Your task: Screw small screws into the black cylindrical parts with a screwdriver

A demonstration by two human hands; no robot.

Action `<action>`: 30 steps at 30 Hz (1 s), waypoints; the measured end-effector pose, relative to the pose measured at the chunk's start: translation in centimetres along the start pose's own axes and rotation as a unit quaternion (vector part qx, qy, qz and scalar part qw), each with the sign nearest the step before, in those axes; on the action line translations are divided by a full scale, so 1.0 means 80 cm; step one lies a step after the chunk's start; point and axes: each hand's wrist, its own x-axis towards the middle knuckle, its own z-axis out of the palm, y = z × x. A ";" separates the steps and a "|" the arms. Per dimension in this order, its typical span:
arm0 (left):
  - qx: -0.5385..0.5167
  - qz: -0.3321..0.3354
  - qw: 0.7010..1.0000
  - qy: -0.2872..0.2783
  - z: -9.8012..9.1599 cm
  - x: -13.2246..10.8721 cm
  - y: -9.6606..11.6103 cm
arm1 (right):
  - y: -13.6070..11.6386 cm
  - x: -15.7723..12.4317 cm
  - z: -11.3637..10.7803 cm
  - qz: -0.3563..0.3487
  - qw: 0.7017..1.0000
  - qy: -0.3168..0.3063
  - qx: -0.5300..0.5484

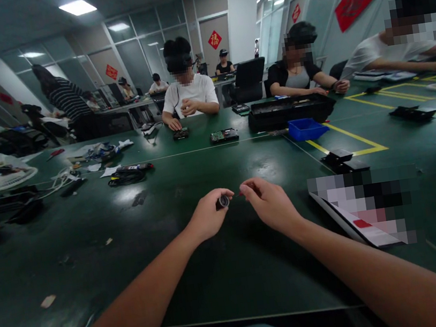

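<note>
My left hand is closed around a small dark cylinder whose round, light-rimmed end faces me. Just to its right, my right hand pinches a small reddish piece between thumb and fingertips; it is too small to name. A narrow gap separates the two hands, which are held above the green table. The rest of the cylinder is hidden by my left fingers and palm.
A blue bin stands beyond my right hand, before a long black case. Black blocks and a white-edged, partly blurred item lie to the right. Coiled black cable lies left. People sit across the table.
</note>
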 end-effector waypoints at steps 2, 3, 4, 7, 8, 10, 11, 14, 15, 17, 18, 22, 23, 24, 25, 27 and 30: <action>0.029 0.021 0.999 0.004 -0.005 0.001 -0.006 | -0.004 -0.001 -0.003 0.001 1.000 -0.005 -0.012; 0.040 0.030 0.999 0.010 -0.007 0.001 -0.009 | -0.005 -0.001 -0.004 0.003 1.000 -0.006 -0.011; 0.046 0.036 0.998 0.017 -0.009 0.002 -0.013 | -0.006 -0.002 -0.004 0.005 1.000 -0.007 -0.005; 0.047 0.023 0.997 0.048 -0.014 0.003 -0.020 | -0.007 -0.004 -0.004 0.006 0.999 -0.004 0.041; 0.047 0.009 0.997 0.058 -0.014 0.003 -0.022 | -0.006 -0.004 -0.004 0.005 0.998 0.002 0.065; 0.058 -0.014 0.995 0.076 -0.015 0.004 -0.024 | -0.005 -0.005 -0.003 0.000 0.992 0.027 0.123; 0.066 -0.018 0.994 0.082 -0.016 0.005 -0.026 | -0.004 -0.005 -0.003 -0.002 0.988 0.041 0.152; 0.084 -0.001 0.993 0.086 -0.015 0.006 -0.029 | -0.002 -0.005 -0.003 -0.010 0.974 0.065 0.215; 0.087 0.006 0.993 0.084 -0.015 0.007 -0.030 | -0.001 -0.005 -0.003 -0.012 0.973 0.065 0.223; 0.088 0.015 0.993 0.080 -0.015 0.006 -0.031 | 0.001 -0.004 -0.002 -0.014 0.973 0.054 0.224; 0.087 0.016 0.993 0.078 -0.015 0.006 -0.030 | 0.002 -0.004 -0.001 -0.013 0.974 0.045 0.220; 0.088 0.018 0.993 0.073 -0.016 0.005 -0.028 | 0.006 -0.004 0.001 -0.010 0.981 0.018 0.195; 0.089 0.018 0.993 0.071 -0.016 0.005 -0.027 | 0.006 -0.003 0.001 -0.010 0.982 0.017 0.188; 0.089 0.018 0.993 0.069 -0.016 0.005 -0.027 | 0.006 -0.003 0.001 -0.010 0.984 0.019 0.178; 0.089 0.017 0.994 0.066 -0.016 0.005 -0.027 | 0.005 -0.003 0.000 -0.008 0.986 0.023 0.163; 0.087 0.017 0.994 0.059 -0.016 0.005 -0.028 | 0.002 -0.003 -0.003 -0.001 0.992 0.030 0.120; 0.078 0.021 0.996 0.048 -0.015 0.005 -0.030 | -0.003 -0.002 -0.008 0.013 0.998 0.042 0.043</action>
